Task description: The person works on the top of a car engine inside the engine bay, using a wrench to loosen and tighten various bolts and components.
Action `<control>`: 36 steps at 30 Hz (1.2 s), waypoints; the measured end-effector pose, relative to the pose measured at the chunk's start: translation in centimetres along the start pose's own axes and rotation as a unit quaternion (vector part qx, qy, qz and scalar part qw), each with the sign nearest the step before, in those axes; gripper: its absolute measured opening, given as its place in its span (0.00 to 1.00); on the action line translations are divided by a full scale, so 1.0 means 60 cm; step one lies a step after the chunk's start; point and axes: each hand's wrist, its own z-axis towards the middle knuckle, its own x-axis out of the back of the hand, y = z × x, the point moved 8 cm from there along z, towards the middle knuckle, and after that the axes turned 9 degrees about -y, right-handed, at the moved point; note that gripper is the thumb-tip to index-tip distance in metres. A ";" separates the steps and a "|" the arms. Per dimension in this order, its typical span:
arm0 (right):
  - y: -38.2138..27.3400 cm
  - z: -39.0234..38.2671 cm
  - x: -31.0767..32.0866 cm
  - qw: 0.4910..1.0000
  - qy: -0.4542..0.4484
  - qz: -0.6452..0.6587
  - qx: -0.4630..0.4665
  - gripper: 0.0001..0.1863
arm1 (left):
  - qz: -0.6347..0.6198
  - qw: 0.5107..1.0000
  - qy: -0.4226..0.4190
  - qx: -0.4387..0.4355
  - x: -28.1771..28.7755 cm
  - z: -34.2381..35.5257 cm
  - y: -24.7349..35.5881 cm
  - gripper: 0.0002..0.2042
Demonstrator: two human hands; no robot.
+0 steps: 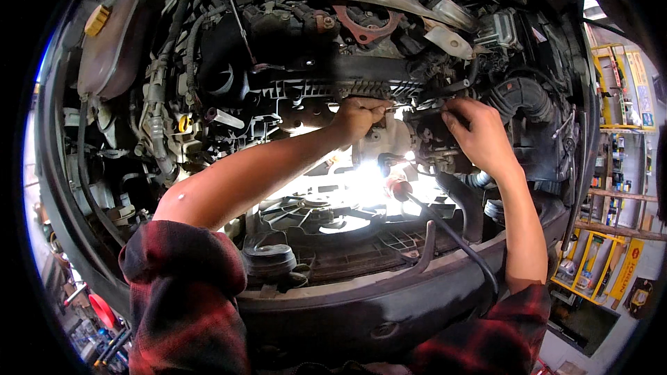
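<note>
Both of my arms reach into an open engine bay. My left hand is closed, its fingers pinched at a thin, shiny piece beside the black ribbed plastic edge of the engine. What that piece is, I cannot make out. To its right, my right hand is bent down with thumb and fingers curled together near dark hoses and fittings. Its fingertips are partly hidden, and whatever they grip is too small to name. Between and below the hands, a lit work lamp glares on a pale metal housing.
A black cord runs from the lamp over the front bumper edge. A long chrome ratchet stands at upper left. A coolant tank with yellow cap sits far left. A ribbed air hose and yellow shelves are at right.
</note>
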 end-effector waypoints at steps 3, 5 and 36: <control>-0.002 0.000 0.000 1.000 0.002 -0.003 0.004 0.10 | -0.012 1.000 0.005 0.002 -0.001 0.000 -0.003 0.13; -0.004 -0.001 0.001 1.000 0.004 -0.003 0.009 0.10 | -0.035 0.998 0.032 -0.032 0.002 -0.003 0.003 0.11; -0.020 -0.123 0.116 0.984 0.040 0.127 -0.115 0.09 | -0.069 0.997 0.041 -0.005 0.001 -0.003 -0.014 0.13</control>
